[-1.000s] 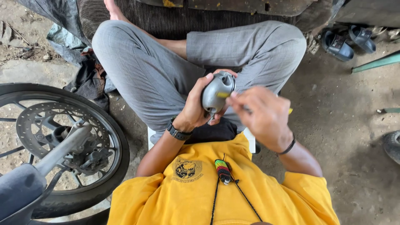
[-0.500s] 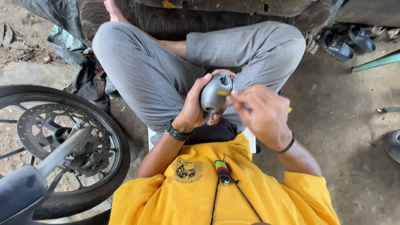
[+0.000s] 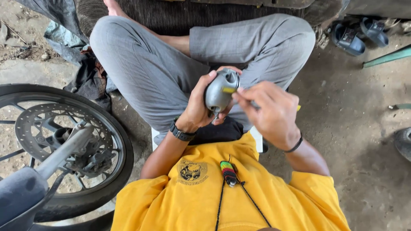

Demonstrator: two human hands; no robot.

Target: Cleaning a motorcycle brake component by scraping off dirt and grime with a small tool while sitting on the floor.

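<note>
Head camera is looking straight down on a person who is sitting cross-legged in grey trousers and a yellow shirt on a dirt floor. Their left hand is wrapping closed around a rounded grey metal housing, gripping it from the left side and holding it up above the lap, between the two knees. Their right hand is closing its fingers on a slim tool with a yellow handle, whose tip is touching a small yellow patch on the housing's right face; most of the tool is hiding inside the fist. A black wristwatch is sitting on the left wrist and a thin black band on the right. A motorcycle front wheel with a perforated brake disc is standing at the floor's left edge, near the left elbow. A pair of dark blue sandals is lying near the floor's upper right corner, well apart from both hands.
</note>
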